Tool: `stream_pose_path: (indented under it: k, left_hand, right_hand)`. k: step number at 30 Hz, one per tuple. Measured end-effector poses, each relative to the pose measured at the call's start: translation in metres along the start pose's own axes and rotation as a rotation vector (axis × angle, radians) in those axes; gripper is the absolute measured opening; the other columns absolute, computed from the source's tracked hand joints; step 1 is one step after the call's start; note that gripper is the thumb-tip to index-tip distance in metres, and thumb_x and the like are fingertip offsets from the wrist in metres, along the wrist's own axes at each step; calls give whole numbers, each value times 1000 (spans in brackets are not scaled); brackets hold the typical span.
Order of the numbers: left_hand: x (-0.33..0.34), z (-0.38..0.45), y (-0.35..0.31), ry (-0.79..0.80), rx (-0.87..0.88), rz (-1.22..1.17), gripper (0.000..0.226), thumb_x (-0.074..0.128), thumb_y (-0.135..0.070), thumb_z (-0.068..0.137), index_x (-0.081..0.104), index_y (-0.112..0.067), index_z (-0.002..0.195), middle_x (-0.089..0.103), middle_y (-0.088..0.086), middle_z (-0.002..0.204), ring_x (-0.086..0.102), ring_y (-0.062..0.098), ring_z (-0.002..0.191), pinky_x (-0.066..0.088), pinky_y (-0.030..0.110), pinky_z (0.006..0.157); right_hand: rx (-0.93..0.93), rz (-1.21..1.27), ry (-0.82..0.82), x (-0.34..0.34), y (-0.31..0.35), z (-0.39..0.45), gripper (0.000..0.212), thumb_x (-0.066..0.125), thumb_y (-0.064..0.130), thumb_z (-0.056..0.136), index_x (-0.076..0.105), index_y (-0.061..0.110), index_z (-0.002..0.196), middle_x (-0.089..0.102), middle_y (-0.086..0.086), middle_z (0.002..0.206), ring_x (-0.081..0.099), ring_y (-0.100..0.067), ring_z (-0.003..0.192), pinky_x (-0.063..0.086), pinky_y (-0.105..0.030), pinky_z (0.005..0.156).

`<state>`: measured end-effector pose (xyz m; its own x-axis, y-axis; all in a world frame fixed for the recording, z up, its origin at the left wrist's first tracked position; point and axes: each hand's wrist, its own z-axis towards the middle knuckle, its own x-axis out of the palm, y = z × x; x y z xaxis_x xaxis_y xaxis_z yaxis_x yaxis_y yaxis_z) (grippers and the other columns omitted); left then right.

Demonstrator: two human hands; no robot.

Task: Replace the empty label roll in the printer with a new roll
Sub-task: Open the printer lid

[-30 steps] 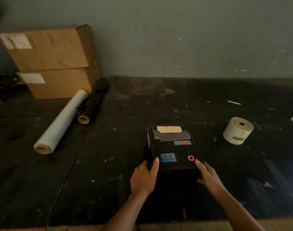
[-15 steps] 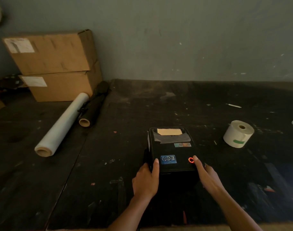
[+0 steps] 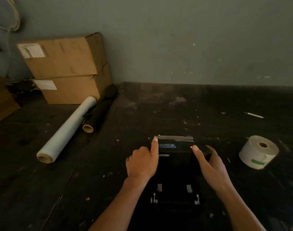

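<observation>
The black label printer point(image 3: 175, 195) sits at the near middle of the dark table. Its lid point(image 3: 179, 148) is swung up and back, showing a blue sticker and a red light. My left hand point(image 3: 142, 164) grips the lid's left edge, forefinger pointing up along it. My right hand point(image 3: 210, 165) holds the lid's right edge beside the red light. The open bay below shows white guides; I see no roll inside in the dark. A new white label roll point(image 3: 258, 151) with a green mark lies to the right, apart from both hands.
A clear film roll point(image 3: 65, 130) and a black roll point(image 3: 99, 110) lie at the left. Two stacked cardboard boxes point(image 3: 65, 69) stand against the wall at the back left. A small white stick point(image 3: 254, 115) lies at the far right.
The printer lid, flat and closed before, has been lifted up and back by both hands. The inner bay now shows. The view has tilted down and closer.
</observation>
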<state>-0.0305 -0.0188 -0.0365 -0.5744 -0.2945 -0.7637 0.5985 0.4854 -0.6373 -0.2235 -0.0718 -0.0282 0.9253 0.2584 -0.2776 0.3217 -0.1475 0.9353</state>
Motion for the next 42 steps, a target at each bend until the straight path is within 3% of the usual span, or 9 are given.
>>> stream_pose_path:
  k: [3,6,8,10,13,17,25,36,42]
  left_hand:
    - [-8,27,-17,6,-79,-167,78,10,-78,80,66,-24,80,65,-2,87,59,12,80,41,37,76]
    - [-14,54,-33,-26,-160,-237,85,17,-77,82,65,-14,111,61,9,115,55,26,109,37,41,87]
    - [-16,70,-41,-51,-223,-304,85,24,-77,82,61,-10,119,57,13,126,51,29,116,33,38,86]
    - [-18,85,-46,-73,-195,-352,70,30,-73,84,67,-16,98,61,12,120,53,30,114,31,36,83]
    - [-23,106,-57,-94,-69,-423,45,39,-61,90,61,-30,67,65,-6,84,58,22,97,34,32,79]
    - [-28,130,-64,-54,-73,-498,39,49,-54,90,71,-24,77,65,-8,76,59,9,80,41,33,80]
    - [-26,167,-70,-33,-202,-506,42,55,-49,87,76,-13,81,72,7,94,63,26,97,43,43,99]
    - [-24,172,-68,-13,-240,-524,40,55,-54,85,70,-19,73,69,5,94,63,22,93,46,38,89]
    - [-28,125,-40,-235,-61,-627,37,36,-59,93,64,-33,90,59,-11,89,56,7,87,44,29,76]
  right_hand:
    - [-70,-65,4,-3,17,26,88,57,60,77,20,26,148,46,-10,140,52,-23,114,43,-33,86]
    - [-129,-96,-3,-3,29,54,77,57,58,81,28,26,144,47,-7,135,54,-22,111,50,-38,90]
    - [-117,-16,3,-1,36,73,67,58,57,81,37,28,138,51,-3,124,59,-14,96,53,-32,73]
    - [-112,47,-17,2,45,90,55,59,53,82,45,30,130,53,3,116,57,-5,85,48,-23,61]
    - [-118,86,-58,7,54,116,44,59,50,84,53,28,122,58,0,114,59,-12,94,52,-32,77]
    - [-69,70,-40,10,68,140,39,55,49,87,54,27,120,58,1,109,58,-15,96,49,-37,86]
    - [-47,19,-34,14,81,169,26,49,41,93,62,20,105,55,7,87,54,-8,80,41,-34,75]
    - [-47,-15,-33,12,83,168,33,48,45,92,61,19,108,60,2,92,56,-15,84,42,-37,76]
    - [-14,422,-37,-13,54,133,51,49,52,90,49,22,132,55,-4,132,52,-21,119,38,-47,105]
